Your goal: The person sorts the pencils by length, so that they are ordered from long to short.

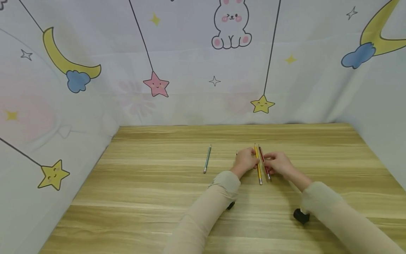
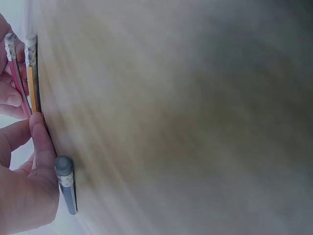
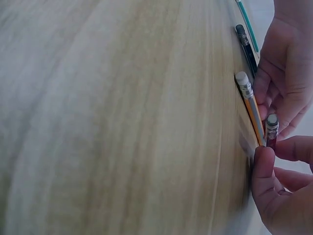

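Note:
My left hand [image 1: 245, 161] pinches a yellow pencil [image 1: 259, 173] between thumb and fingers, partway along its shaft. Just right of it, my right hand [image 1: 280, 164] holds a dark red pencil [image 1: 262, 153] by thumb and fingertips. Both pencils lie nearly side by side, eraser ends toward me. In the right wrist view the red pencil's eraser [image 3: 272, 120] stands out beside the yellow one's white eraser [image 3: 241, 78]. A black pencil [image 3: 248, 51] lies beside the left hand, which mostly covers it in the head view.
A green pencil [image 1: 207, 158] lies on the wooden table [image 1: 142, 197], left of the hands. Behind the table hangs a pale cloth [image 1: 190, 63] printed with a rabbit, stars and moons. Black wrist devices [image 1: 301, 216] sit under the sleeves.

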{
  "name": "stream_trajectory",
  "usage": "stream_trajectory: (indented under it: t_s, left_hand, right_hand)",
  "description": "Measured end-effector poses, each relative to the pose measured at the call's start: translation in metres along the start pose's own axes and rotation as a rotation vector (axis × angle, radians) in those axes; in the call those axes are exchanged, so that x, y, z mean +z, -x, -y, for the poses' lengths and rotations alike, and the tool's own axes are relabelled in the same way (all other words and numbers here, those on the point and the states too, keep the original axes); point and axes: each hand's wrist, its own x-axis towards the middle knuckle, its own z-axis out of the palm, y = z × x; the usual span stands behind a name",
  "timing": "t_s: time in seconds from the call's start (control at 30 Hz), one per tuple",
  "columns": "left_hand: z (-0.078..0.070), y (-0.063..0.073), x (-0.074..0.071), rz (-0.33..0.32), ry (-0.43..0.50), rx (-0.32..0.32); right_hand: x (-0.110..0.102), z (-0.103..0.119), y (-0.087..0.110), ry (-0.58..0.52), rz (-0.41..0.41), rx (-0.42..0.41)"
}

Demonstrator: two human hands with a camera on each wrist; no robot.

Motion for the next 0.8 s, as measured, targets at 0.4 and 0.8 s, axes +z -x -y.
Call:
stream_trajectory:
  t_s: [0.4,0.8]
  left_hand:
    - [-0.0021,0.0018,-0.0011,-0.005,-0.021,0.010]
    - [-0.0041,0.0039,-0.0025,0.001,-0.024,-0.015]
  right_hand:
    - [0.0047,0.0036,-0.0019,0.102,-0.018,0.027]
    - [0.0070,0.0027,0.0017,0.110,0.011,0.028]
